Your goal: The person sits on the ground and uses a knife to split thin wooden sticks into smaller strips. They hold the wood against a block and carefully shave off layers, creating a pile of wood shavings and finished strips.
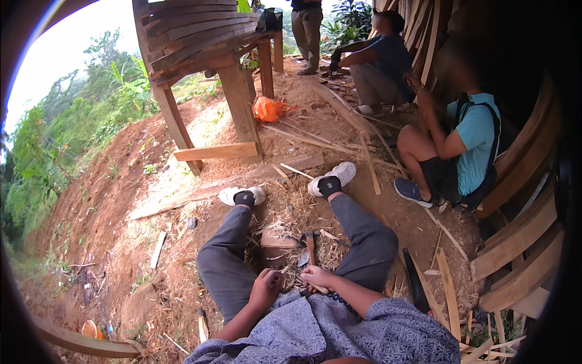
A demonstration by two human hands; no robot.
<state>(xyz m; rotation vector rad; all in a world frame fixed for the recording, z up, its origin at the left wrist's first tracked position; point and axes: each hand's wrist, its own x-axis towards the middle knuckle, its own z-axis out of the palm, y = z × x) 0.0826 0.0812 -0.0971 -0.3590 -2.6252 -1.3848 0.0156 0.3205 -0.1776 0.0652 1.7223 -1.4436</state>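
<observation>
Low over my lap, between my bent legs, my left hand (267,287) is closed, its fingers curled in; whatever it holds is too small to make out. My right hand (319,277) is closed as well, close to its right, with a pale sliver showing at the fingers that I cannot name. Just beyond the right hand lies a hammer-like tool (311,247) with a wooden handle and dark head. A small grey shiny piece (303,259) rests beside that handle. Farther out, a flat wooden block (279,238) sits among wood shavings (285,212).
Right of my leg lie a long dark blade-like object (416,282) and wood strips (448,291). Two people (470,142) (382,64) sit at right; another person (307,30) stands far off. A wooden bench (239,91) holds planks, near an orange bag (270,109). The ground slopes down left.
</observation>
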